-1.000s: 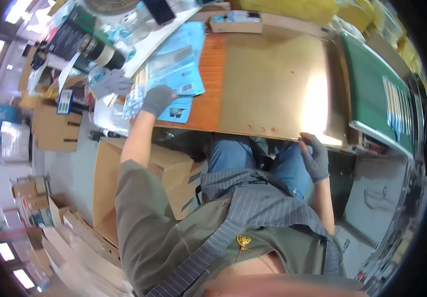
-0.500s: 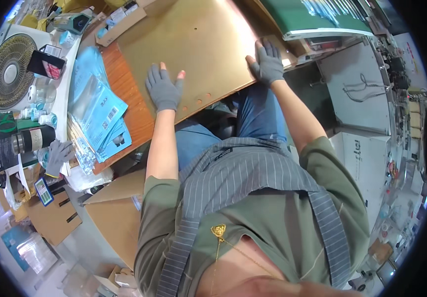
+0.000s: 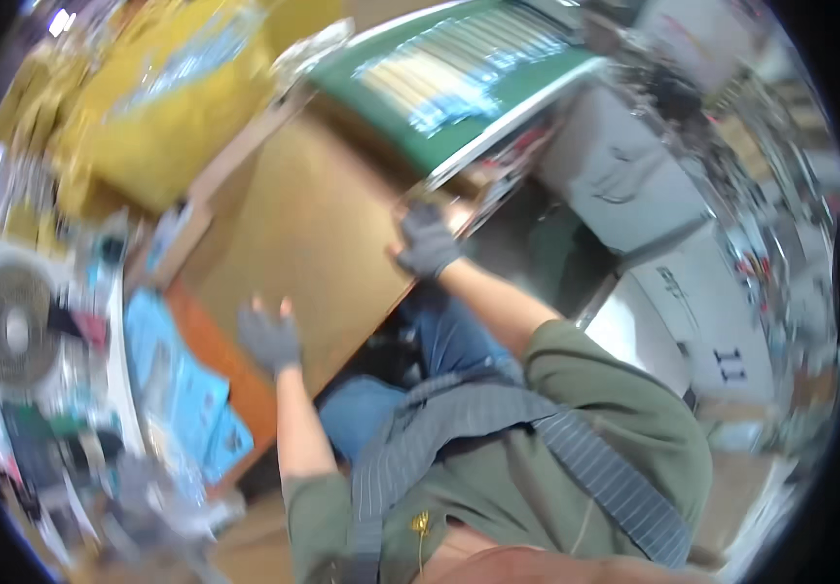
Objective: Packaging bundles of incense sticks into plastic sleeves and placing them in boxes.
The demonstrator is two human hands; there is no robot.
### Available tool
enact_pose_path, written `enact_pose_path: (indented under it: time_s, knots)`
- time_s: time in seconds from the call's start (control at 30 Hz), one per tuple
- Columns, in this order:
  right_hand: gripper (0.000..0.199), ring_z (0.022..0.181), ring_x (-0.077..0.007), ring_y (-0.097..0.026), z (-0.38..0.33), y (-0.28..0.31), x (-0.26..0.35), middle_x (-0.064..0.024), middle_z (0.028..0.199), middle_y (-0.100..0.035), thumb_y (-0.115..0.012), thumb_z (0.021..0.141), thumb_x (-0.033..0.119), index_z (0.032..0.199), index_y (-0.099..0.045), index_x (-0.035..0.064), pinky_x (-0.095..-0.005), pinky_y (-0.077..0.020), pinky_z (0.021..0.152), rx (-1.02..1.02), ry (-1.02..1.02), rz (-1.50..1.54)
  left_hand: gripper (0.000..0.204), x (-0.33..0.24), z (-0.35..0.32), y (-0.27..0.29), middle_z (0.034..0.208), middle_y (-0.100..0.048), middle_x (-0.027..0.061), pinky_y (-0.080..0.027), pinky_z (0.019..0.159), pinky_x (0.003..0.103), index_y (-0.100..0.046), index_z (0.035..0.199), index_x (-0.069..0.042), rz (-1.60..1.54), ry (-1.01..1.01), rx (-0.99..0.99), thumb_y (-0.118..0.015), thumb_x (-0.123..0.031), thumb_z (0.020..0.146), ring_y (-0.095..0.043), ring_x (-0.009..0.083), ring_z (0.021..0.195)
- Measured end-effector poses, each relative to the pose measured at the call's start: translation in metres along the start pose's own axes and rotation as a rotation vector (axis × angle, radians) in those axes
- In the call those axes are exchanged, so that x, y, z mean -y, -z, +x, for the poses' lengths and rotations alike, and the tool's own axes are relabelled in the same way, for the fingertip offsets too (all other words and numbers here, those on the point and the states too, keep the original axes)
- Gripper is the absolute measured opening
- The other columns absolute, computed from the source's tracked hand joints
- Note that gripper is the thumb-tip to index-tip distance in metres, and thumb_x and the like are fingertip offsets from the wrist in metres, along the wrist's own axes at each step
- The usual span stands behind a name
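and in over the table now, leaning above a large, flat, tan, board-like panel [image 3: 298, 234] laid on an orange-brown wooden tabletop [image 3: 233, 370]. at a steadying stage, by the look of it, with no other item in play. judging the next move from here, calling for level, even pressure on both sides; for any shift of the panel, calling instead for fingertips hooked around an edge, with care at the right, close up against a neighbour.

over to the left hand [image 3: 271, 339], in a grey knitted glove [image 3: 275, 346] with two bare tips: spread out, clasping nothing, placed over the near left part of the panel, pointing forward. too smeared to tell light contact from a slight hover.

across to the right hand [image 3: 427, 241], in a matching grey glove [image 3: 433, 249]: at the panel's right-hand edge, near the corner, thumb apart from the fingers, apparently free of any grip. impossible to tell, through the blur, about fingertips curled over the rim.

and for the panel itself: lying flat, below and between both hands, running out ahead toward a bulky yellow plastic-wrapped bundle [image 3: 167, 107]. just beyond the right hand, spotting a green flat-topped board [image 3: 391, 127] with a white edge, bearing a row of slim pale sticks in clear wrap [image 3: 474, 63]. off to the left of the left hand, apart from it, catching a fanned pile of light-blue flat packets [image 3: 182, 375], untouched.
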State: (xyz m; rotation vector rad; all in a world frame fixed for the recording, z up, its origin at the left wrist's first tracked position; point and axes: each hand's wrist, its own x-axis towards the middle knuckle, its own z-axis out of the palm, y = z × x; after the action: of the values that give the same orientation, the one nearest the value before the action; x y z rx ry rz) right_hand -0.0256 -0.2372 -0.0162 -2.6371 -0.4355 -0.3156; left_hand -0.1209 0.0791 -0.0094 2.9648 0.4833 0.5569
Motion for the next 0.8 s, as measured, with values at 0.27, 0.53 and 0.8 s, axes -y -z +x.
enact_pose_path:
  time_s: [0.27,0.53,0.8]
  knots:
    - [0.07,0.128,-0.0425,-0.034,-0.015,0.005,-0.003,-0.0282,0.135,-0.039,-0.054,0.079,0.045,0.129,-0.044,-0.0026,-0.0531,-0.0217,0.109,-0.085,0.022,0.02,0.066,-0.004,0.03,-0.022,0.136,-0.043,0.024,-0.032,0.106,0.046,-0.046,0.131,0.001,0.031,0.092,-0.002,-0.05,-0.05,0.09,-0.039,0.0366,0.128]
    - [0.071,0.133,-0.0426,-0.029,-0.005,-0.001,0.008,-0.0293,0.14,-0.034,-0.054,0.08,0.044,0.131,-0.042,-0.0031,-0.0529,-0.0191,0.11,-0.072,0.026,0.016,0.066,0.015,0.04,-0.031,0.133,-0.047,0.0209,-0.034,0.103,0.045,-0.047,0.13,0.001,0.094,0.087,-0.06,-0.044,-0.053,0.092,-0.044,0.0353,0.124]
    - [0.085,0.135,-0.0451,-0.024,-0.009,-0.006,-0.009,-0.0315,0.144,-0.025,-0.046,0.08,0.056,0.138,-0.03,-0.0048,-0.0534,-0.0153,0.111,0.04,0.017,-0.054,0.037,-0.005,0.043,-0.03,0.101,-0.062,0.0185,-0.048,0.07,0.055,-0.06,0.11,-0.012,-0.019,-0.323,-0.765,-0.065,-0.037,0.084,-0.061,0.0355,0.083]
